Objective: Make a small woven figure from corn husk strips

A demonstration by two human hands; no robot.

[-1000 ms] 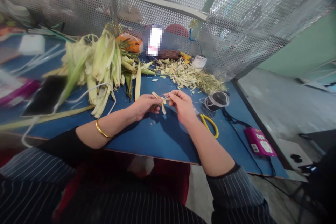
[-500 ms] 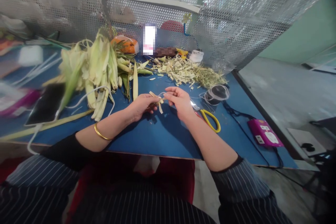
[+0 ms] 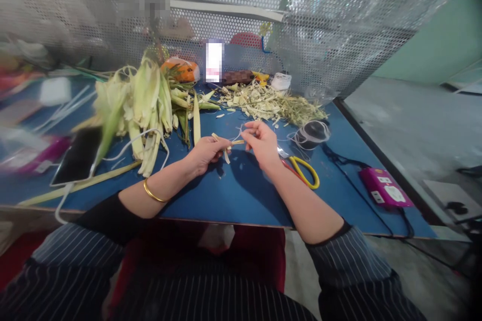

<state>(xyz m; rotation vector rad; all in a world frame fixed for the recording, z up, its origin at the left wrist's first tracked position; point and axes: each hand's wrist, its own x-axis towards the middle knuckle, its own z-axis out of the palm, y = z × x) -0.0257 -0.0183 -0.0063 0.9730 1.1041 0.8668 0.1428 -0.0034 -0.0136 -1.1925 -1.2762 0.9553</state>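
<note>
My left hand pinches a small crossed piece of pale husk strips between thumb and fingers, above the blue table. One narrow strip points from it towards my right hand. The fingers of that hand are bent and pressed together beside a thin white thread, which loops up between the hands. Whether they pinch the thread, the strip's end or both is hard to make out. Right of my right hand lie scissors with yellow and red handles. Behind them sits a dark spool wound with pale thread.
A large bundle of pale green husks lies at left, beside a black phone with a white cable. Husk scraps are heaped at the back. A purple power strip lies at right. A perforated metal screen stands behind the table.
My hands have drawn slightly apart, and a narrow strip now shows stretching between them. The thread loop stands higher. The whole view has shifted a little.
</note>
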